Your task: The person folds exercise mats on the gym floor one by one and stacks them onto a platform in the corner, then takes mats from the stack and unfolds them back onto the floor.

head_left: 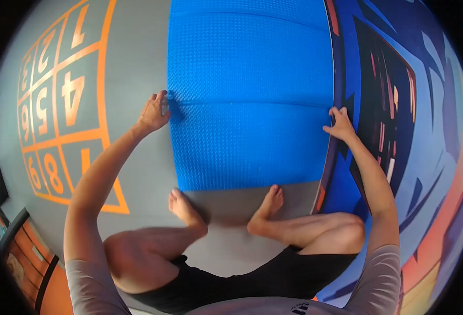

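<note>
A blue textured foam mat [247, 142] lies flat on the grey floor in front of my bare feet, with creases running across it. My left hand [153, 113] is at the mat's left edge, close to the end of a crease. Its fingers are bent, with a gap between thumb and fingers, and it casts a small shadow on the mat. On the opposite edge, near the same crease, my right hand [340, 124] has thumb and fingers apart, the tips at the mat's border. Neither hand shows a clear grip on the mat.
Orange-outlined number squares [58, 94] mark the grey floor [137, 52] on the left. A wall with a colourful mural [389, 105] runs along the mat's right side. My bent legs [315, 233] frame the mat's near end. An orange and black piece of furniture [29, 262] stands lower left.
</note>
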`<action>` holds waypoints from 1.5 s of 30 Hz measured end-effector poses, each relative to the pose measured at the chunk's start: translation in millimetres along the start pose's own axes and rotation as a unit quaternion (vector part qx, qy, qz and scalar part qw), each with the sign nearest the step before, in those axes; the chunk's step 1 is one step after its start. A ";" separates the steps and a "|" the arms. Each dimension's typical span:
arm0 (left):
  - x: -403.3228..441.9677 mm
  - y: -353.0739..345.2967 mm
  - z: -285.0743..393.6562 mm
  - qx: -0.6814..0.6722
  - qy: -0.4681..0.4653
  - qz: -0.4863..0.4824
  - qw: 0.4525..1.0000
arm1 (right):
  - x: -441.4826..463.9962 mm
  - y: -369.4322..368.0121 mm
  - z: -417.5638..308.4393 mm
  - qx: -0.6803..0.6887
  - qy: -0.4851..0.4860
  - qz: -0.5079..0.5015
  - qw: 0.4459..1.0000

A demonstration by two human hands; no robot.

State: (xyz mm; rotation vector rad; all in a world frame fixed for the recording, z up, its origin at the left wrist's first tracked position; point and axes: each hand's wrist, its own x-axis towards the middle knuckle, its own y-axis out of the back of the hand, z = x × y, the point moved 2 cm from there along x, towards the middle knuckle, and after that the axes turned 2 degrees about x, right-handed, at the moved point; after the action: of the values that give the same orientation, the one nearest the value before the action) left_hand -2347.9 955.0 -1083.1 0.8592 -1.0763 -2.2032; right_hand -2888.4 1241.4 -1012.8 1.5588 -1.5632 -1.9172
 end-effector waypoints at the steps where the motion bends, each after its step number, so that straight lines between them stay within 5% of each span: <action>1: 14.8 -9.7 -5.0 -0.023 -0.001 0.012 1.000 | 12.7 -9.2 0.5 0.024 0.004 0.026 0.999; 4: 26.3 -31.2 3.3 -0.016 0.149 0.026 0.988 | 48.0 -35.9 -16.6 0.080 -0.013 0.059 0.995; 7: 21.6 -32.3 22.4 -0.041 0.160 0.013 0.986 | 50.7 -36.2 -9.6 0.069 0.001 0.057 0.996; 8: 22.4 -17.1 32.6 -0.094 0.226 -0.030 0.969 | 53.0 -30.7 -2.1 0.104 -0.020 0.067 0.992; 15: 14.5 -1.8 -25.3 -0.271 -0.016 -0.062 0.960 | 7.8 -19.0 -12.5 -0.023 0.049 0.065 0.996; 19: 1.7 85.2 -13.5 -0.291 0.053 -0.118 0.948 | -3.8 26.3 -22.2 0.040 0.108 0.168 0.979; 21: 1.0 120.2 -20.9 -0.235 0.022 -0.024 0.971 | -4.7 60.2 -30.7 0.032 0.168 0.216 0.961; 23: -4.2 152.3 -34.3 -0.238 0.026 0.031 0.970 | -6.2 91.1 -32.2 0.126 0.237 0.304 0.914; 25: -5.9 172.0 -44.1 -0.291 -0.008 0.102 0.951 | -8.4 114.2 -25.8 0.438 0.172 0.260 0.843; 27: -13.6 188.1 -40.6 -0.382 -0.056 0.179 0.905 | -1.9 136.0 -11.8 0.489 0.248 0.316 0.775; 30: -22.0 237.7 -41.7 -0.384 -0.043 0.141 0.912 | -37.7 171.0 -54.5 0.627 0.250 0.286 0.680; 31: -35.1 247.8 -7.6 -0.402 -0.027 0.197 0.894 | -50.1 179.1 -75.8 0.642 0.251 0.295 0.662; 36: -31.2 227.1 -22.6 -0.373 0.083 0.216 0.898 | -13.0 139.1 -64.5 0.550 0.174 0.222 0.786; 39: -42.6 151.9 -63.9 -0.363 0.134 0.083 0.919 | 19.3 41.0 -35.0 0.383 0.072 0.144 0.910; 41: -42.2 72.5 -173.2 -0.349 0.214 -0.099 0.907 | -6.3 -14.9 -37.6 0.343 -0.076 -0.014 0.936; 42: -62.4 58.9 -152.5 -0.263 0.365 -0.100 0.888 | -1.3 -46.7 -16.9 0.261 -0.089 -0.093 0.957; 45: -81.2 3.7 -163.2 -0.350 0.311 -0.088 0.879 | -30.7 -75.5 -34.4 0.299 -0.074 -0.167 0.937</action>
State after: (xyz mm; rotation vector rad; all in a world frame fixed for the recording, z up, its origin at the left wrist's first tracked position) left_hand -2174.3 930.8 -1133.3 1.2028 0.1184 -1.9787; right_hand -2816.1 1274.2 -1051.9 2.0682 -2.2214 -1.8478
